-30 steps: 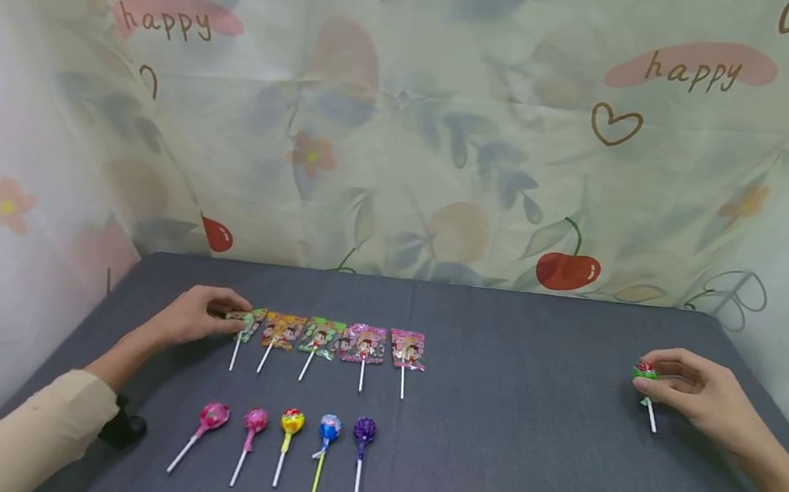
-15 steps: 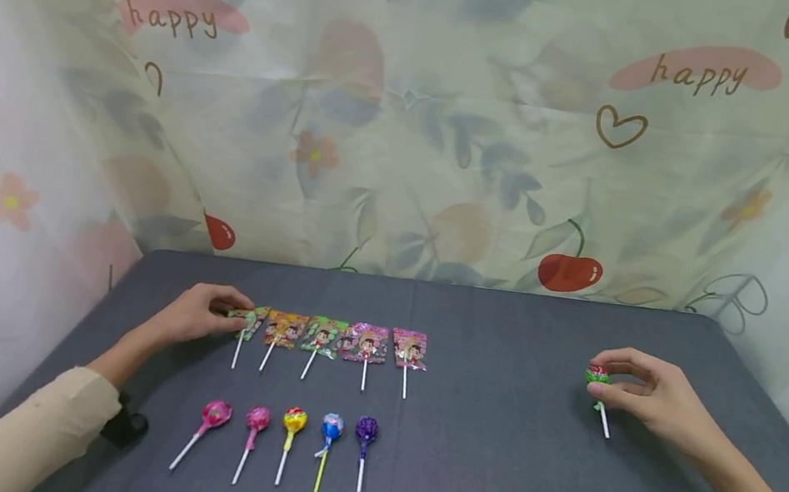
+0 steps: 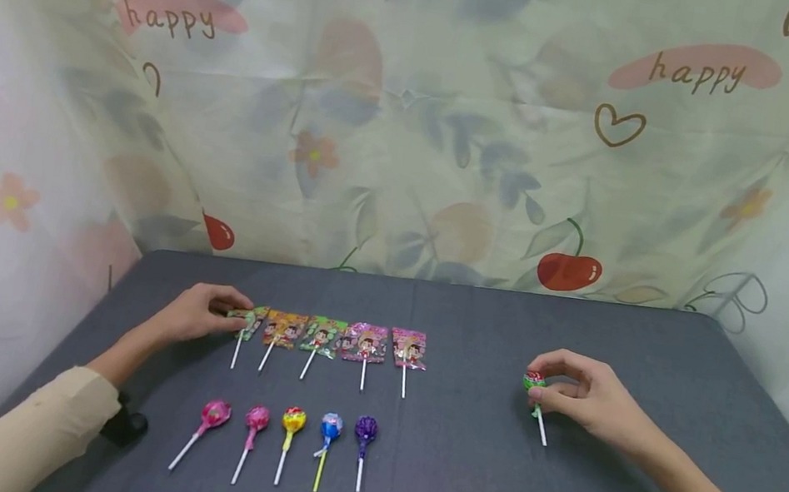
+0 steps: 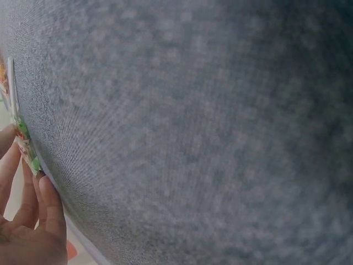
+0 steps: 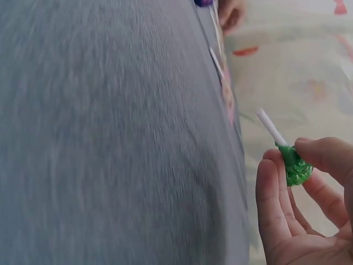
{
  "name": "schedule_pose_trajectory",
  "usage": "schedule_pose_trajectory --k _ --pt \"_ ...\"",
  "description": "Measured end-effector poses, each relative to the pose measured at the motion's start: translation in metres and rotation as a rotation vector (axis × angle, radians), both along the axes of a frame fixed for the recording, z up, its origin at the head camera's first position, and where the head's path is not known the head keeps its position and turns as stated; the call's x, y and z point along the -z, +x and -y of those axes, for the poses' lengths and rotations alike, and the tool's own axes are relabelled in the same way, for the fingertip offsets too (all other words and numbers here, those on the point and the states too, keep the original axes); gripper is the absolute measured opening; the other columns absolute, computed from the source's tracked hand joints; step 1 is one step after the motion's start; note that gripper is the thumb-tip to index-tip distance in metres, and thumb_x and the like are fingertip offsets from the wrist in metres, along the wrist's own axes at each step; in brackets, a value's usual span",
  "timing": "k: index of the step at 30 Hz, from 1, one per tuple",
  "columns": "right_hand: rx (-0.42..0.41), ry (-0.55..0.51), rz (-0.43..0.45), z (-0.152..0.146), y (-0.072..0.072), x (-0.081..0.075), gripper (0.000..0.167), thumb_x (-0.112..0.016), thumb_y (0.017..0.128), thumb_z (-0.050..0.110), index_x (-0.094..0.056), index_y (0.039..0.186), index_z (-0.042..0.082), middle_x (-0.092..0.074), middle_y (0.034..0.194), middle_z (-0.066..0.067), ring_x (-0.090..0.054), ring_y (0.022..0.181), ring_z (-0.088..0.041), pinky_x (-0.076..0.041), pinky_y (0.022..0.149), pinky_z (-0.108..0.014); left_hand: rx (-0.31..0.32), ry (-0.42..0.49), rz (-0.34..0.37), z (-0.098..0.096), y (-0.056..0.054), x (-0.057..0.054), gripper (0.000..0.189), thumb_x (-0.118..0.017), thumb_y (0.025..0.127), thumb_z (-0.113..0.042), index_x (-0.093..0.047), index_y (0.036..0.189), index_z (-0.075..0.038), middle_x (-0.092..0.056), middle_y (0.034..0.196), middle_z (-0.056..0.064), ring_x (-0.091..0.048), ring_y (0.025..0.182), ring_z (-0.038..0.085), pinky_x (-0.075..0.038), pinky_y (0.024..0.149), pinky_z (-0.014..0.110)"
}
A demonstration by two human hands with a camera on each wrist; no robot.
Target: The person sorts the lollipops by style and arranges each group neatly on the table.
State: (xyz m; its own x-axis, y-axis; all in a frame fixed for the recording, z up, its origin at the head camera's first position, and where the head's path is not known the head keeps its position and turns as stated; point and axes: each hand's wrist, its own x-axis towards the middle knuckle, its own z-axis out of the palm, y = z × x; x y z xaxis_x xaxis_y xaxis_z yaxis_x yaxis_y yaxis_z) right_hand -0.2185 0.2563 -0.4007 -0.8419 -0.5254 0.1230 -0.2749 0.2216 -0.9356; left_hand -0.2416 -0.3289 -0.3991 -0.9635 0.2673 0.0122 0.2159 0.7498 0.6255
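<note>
At the far left of the back row, my left hand (image 3: 202,311) pinches the edges of a flat lollipop in a green wrapper (image 4: 22,130), its white stick pointing toward me. My right hand (image 3: 589,395) holds a round lollipop in a green and red wrapper (image 5: 297,165) between thumb and fingers, over the right part of the table. The stick of that lollipop slants down and toward me. Right of my left hand lie flat lollipops in orange (image 3: 285,330), green (image 3: 323,336) and pink wrappers (image 3: 365,343), with another pink lollipop (image 3: 409,349) at the row's end.
A front row of round lollipops lies nearer me: two pink, one at its left end (image 3: 215,414), a yellow one (image 3: 294,419), a blue one (image 3: 331,426) and a purple one (image 3: 365,429). A printed curtain (image 3: 407,155) hangs behind the grey table (image 3: 451,489).
My right hand has moved left across the table with the green and red lollipop. My left hand keeps its place on the green-wrapped lollipop.
</note>
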Motion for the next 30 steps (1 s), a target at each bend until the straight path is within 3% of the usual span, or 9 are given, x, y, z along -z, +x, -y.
schedule_pose_trajectory --k 5,9,20,30 --pt "-0.095 -0.047 0.037 0.018 0.003 0.001 0.031 -0.069 0.097 0.004 -0.057 0.123 -0.011 -0.058 0.116 -0.028 -0.070 0.086 -0.034 -0.056 0.080 -0.045 -0.003 -0.004 0.002 0.000 0.001 0.000 0.030 -0.075 0.095 -0.016 -0.071 0.120 0.001 -0.066 0.117 0.018 -0.064 0.105 0.035 -0.052 0.086 0.049" --pt "-0.137 -0.045 0.009 0.031 0.004 0.002 0.026 -0.071 0.096 0.003 -0.062 0.118 -0.006 -0.061 0.113 -0.025 -0.070 0.089 -0.034 -0.056 0.080 -0.041 -0.005 -0.004 0.002 0.000 0.000 0.000 0.031 -0.075 0.095 -0.016 -0.071 0.121 0.001 -0.066 0.118 0.018 -0.064 0.106 0.035 -0.052 0.086 0.049" --pt "-0.196 -0.042 -0.044 0.068 0.007 0.008 0.019 -0.076 0.091 0.005 -0.070 0.110 0.003 -0.070 0.102 -0.014 -0.069 0.092 -0.032 -0.056 0.076 -0.036 -0.003 0.001 0.004 0.001 0.000 0.000 0.031 -0.075 0.095 -0.017 -0.071 0.120 0.000 -0.066 0.118 0.017 -0.063 0.105 0.034 -0.052 0.086 0.049" --pt "-0.222 -0.012 -0.010 0.096 0.014 0.011 0.019 -0.078 0.091 0.010 -0.071 0.108 0.004 -0.071 0.100 -0.011 -0.069 0.087 -0.029 -0.056 0.073 -0.034 -0.005 -0.009 -0.001 0.001 -0.001 0.000 0.030 -0.075 0.094 -0.016 -0.071 0.119 0.000 -0.067 0.116 0.017 -0.064 0.105 0.034 -0.052 0.086 0.049"
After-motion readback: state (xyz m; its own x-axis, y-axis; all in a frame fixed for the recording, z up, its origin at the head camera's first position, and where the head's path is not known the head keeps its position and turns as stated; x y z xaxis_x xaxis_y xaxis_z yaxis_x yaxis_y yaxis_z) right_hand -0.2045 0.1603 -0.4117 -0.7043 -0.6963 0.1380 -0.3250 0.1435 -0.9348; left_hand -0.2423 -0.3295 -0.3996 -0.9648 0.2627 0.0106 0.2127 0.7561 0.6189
